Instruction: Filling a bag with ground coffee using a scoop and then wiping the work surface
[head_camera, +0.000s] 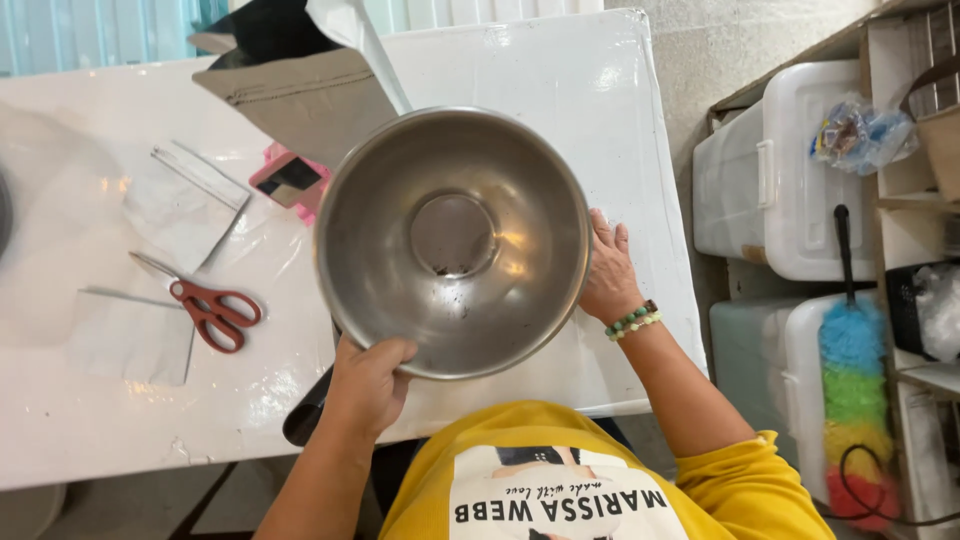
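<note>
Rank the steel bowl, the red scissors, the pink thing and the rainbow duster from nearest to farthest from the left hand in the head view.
1. Steel bowl: the left hand grips its near rim.
2. Red-handled scissors: on the white table, to the hand's left.
3. Pink object: farther up the table, beside the bowl's left edge.
4. Rainbow feather duster: off the table, far right by the storage bins.

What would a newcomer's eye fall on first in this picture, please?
The big steel bowl in the middle, tilted open toward the camera, with the left hand gripping its near rim and the right hand at its right side. Next, red-handled scissors on the white table, and a rainbow duster far right.
</note>
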